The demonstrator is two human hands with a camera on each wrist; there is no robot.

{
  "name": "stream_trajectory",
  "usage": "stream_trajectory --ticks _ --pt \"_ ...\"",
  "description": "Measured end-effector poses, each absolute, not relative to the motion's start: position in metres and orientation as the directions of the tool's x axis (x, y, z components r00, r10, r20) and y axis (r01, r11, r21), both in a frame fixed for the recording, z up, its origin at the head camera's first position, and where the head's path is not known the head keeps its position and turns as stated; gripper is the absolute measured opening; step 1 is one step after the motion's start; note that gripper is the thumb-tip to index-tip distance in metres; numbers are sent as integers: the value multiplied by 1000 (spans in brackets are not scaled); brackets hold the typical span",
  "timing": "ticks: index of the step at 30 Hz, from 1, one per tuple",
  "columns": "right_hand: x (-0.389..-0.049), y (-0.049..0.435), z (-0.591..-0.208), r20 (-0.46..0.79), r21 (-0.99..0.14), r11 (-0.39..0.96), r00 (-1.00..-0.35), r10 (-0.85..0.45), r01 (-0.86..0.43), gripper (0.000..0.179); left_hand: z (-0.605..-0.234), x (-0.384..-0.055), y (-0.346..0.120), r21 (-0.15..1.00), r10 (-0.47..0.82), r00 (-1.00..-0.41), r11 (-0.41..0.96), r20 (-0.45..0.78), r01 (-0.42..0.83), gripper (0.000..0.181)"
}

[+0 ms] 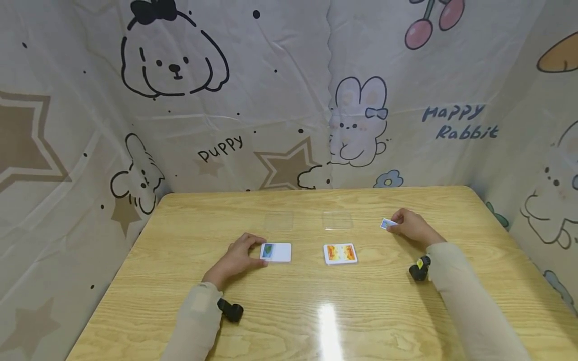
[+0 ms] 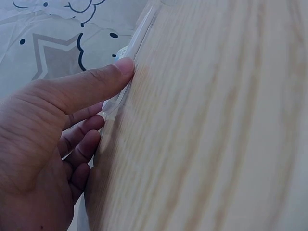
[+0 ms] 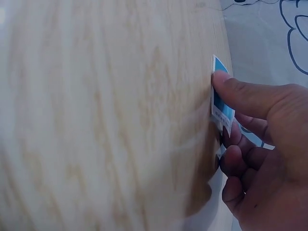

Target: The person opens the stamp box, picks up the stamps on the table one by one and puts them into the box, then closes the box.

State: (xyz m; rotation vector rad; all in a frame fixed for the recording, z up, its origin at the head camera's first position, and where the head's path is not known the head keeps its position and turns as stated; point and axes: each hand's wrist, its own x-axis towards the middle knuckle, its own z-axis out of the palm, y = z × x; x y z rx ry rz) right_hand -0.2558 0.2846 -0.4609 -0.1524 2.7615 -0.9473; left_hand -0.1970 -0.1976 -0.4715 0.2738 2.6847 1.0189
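Note:
My left hand (image 1: 238, 254) holds the left end of a white card (image 1: 282, 252) lying flat, thumb at the near edge and fingers at the far edge. A small blue-green picture (image 1: 268, 250) covers the card's left part. In the left wrist view, the thumb (image 2: 103, 86) presses against a clear plastic edge beneath it. At the right, my right hand (image 1: 412, 226) pinches a small blue-and-white picture card (image 1: 386, 223) between thumb and fingers, just over the table. The right wrist view shows that card (image 3: 220, 103) tilted, its lower part against the fingers.
A white-bordered card with orange and yellow pictures (image 1: 340, 253) lies between the hands. Behind the cards are two clear plastic pieces, a left one (image 1: 278, 220) and a right one (image 1: 336, 219). Printed cloth (image 1: 280, 110) hangs beyond the wooden table (image 1: 289, 311).

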Motion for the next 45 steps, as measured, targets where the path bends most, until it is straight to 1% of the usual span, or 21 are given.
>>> stream_trajectory --ticks 4,8,16,21,29,38,45 --pt "-255 285 -461 -187 -611 792 -969 -162 -15 32 -473 -197 -199 672 271 -948 735 -167 92 59" --pt "-254 285 -462 -174 -595 804 -973 -154 -21 32 -473 -197 -200 669 271 -948 737 -165 95 59" --pt "-250 284 -462 -99 -575 816 -984 -148 -65 24 -473 -197 -199 659 270 -949 746 -166 97 59" --pt "-250 284 -462 -118 -592 805 -985 -123 -30 22 -474 -196 -199 660 260 -950 746 -171 86 59" --pt "-249 283 -464 -142 -632 775 -985 -96 15 24 -475 -195 -199 664 269 -949 741 -165 95 60" --pt "-247 276 -459 -116 -644 765 -987 -113 -12 26 -473 -196 -199 660 280 -946 743 -161 107 60" --pt "-242 264 -447 -77 -680 732 -989 -129 -42 25 -475 -198 -198 650 283 -947 750 -149 122 60"
